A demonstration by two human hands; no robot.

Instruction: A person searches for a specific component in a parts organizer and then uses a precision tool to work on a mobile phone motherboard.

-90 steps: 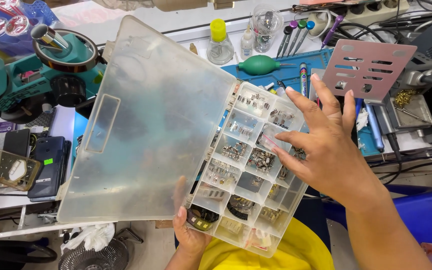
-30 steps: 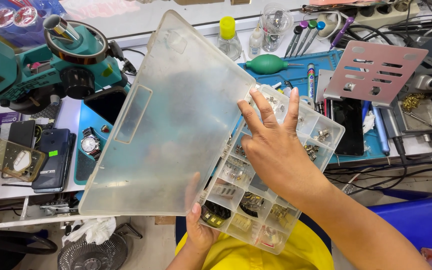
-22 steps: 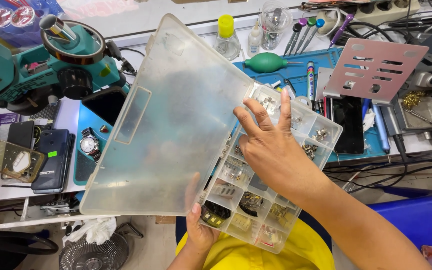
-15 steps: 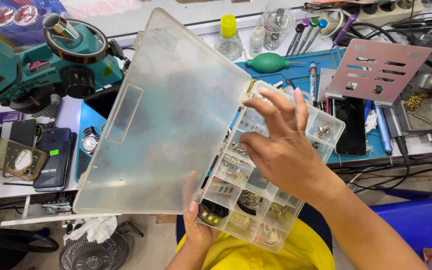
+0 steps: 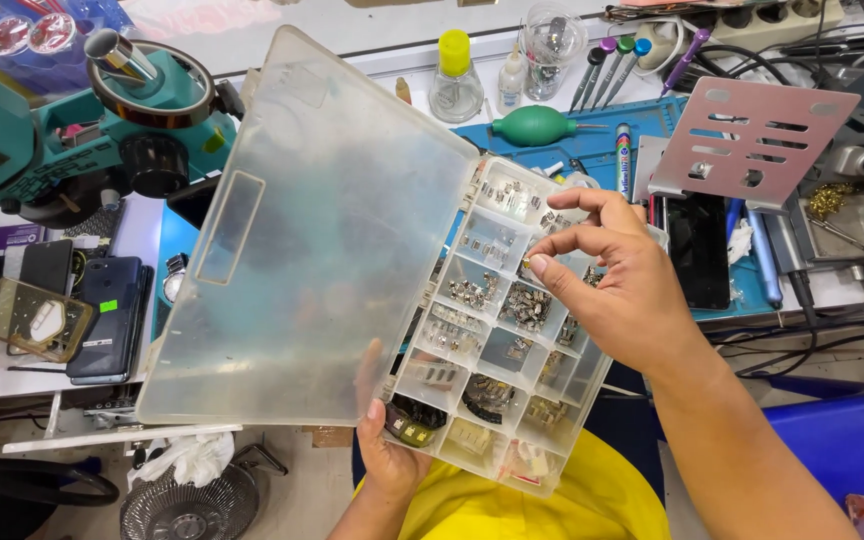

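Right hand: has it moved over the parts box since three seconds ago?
Yes. The right hand was spread flat over the parts box; now its fingers pinch together nearer the box's far compartments.

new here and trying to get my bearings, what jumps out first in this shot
A clear plastic parts box fills the middle, its big cloudy lid swung open to the left. The left hand props it from below while the right hand pinches over the small compartments. A teal microscope stands at upper left.
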